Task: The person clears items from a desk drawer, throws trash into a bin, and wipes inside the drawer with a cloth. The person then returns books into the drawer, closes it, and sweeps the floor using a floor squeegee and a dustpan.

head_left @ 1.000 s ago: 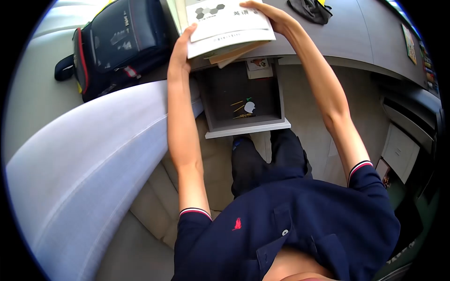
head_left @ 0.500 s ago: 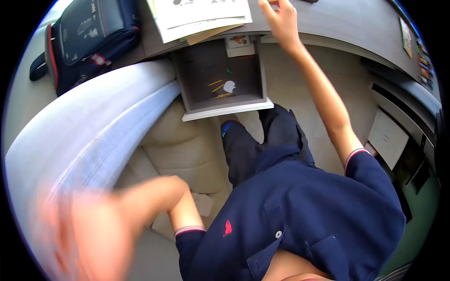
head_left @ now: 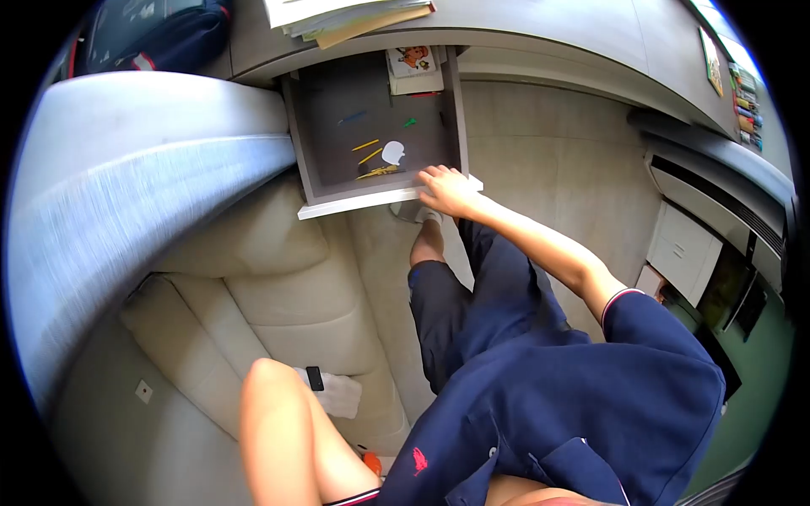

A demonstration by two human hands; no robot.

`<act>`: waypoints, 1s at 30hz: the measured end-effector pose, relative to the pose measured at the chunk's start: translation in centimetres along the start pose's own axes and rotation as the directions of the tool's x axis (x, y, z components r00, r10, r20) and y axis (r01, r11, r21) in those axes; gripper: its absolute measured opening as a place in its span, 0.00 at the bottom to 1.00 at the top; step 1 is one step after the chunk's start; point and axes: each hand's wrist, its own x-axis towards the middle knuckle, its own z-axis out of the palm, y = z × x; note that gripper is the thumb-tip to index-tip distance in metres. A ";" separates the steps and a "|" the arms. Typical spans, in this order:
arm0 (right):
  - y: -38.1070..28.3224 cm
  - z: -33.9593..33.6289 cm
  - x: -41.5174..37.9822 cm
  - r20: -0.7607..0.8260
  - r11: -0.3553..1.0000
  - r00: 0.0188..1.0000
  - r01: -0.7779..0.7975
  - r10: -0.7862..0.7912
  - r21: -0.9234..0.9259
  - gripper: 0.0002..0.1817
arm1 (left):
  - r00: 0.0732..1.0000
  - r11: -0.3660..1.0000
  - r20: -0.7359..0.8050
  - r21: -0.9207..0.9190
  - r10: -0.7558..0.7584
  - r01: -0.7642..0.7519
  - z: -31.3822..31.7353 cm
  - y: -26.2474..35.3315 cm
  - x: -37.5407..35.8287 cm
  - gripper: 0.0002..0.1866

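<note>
A drawer [head_left: 333, 203] is pulled out from under the desk. My right hand [head_left: 447, 190] is at the right part of its white front edge, fingers bent over the rim and thumb lower down. In the drawer lie several yellow sticks [head_left: 365, 145], a white cut-out shape [head_left: 393, 153], a small green piece [head_left: 410, 122] and a thin blue stick [head_left: 353, 116]. A stack of cards with a picture [head_left: 413, 63] lies at its back. Only my bent left elbow and upper arm show; my left hand is out of view.
Papers and a brown envelope [head_left: 371, 25] lie on the desk [head_left: 540, 21]. A dark blue bag [head_left: 156, 34] stands at the far left beside a light blue curved surface [head_left: 169, 126]. On the beige sofa [head_left: 287, 287] lie a white cloth [head_left: 342, 396] and a black phone-like object [head_left: 315, 378].
My right hand has come down from the desk top to the drawer's front edge. My left hand, blurred at lower left before, has left the view. The camera view has shifted.
</note>
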 end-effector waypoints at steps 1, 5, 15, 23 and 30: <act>-0.1 1.2 0.1 0.008 1.000 1.000 -0.011 0.011 -0.011 0.22 | 1.000 1.000 -0.016 -0.004 -0.026 0.026 -0.4 -0.1 -1.5 0.16; -0.9 1.9 1.7 -0.157 0.993 0.987 -0.022 0.040 0.116 0.19 | 0.989 0.993 -0.088 -0.035 -0.116 0.113 -1.5 -0.8 -6.1 0.15; 8.5 -4.2 19.3 -0.475 0.928 0.873 -0.260 0.107 -0.268 0.42 | 0.931 0.953 -0.206 -0.059 -0.303 0.297 -1.5 -3.8 -14.2 0.13; 10.2 -2.7 23.3 -0.243 0.825 0.960 -0.246 0.136 -0.508 0.53 | 0.856 0.903 -0.292 -0.099 -0.427 0.417 0.8 -7.1 -17.7 0.12; 9.2 -4.4 22.5 -0.130 0.747 0.991 -0.111 0.032 -0.656 0.53 | 0.808 0.831 -0.210 -0.035 -0.550 0.556 10.2 -14.5 -18.6 0.11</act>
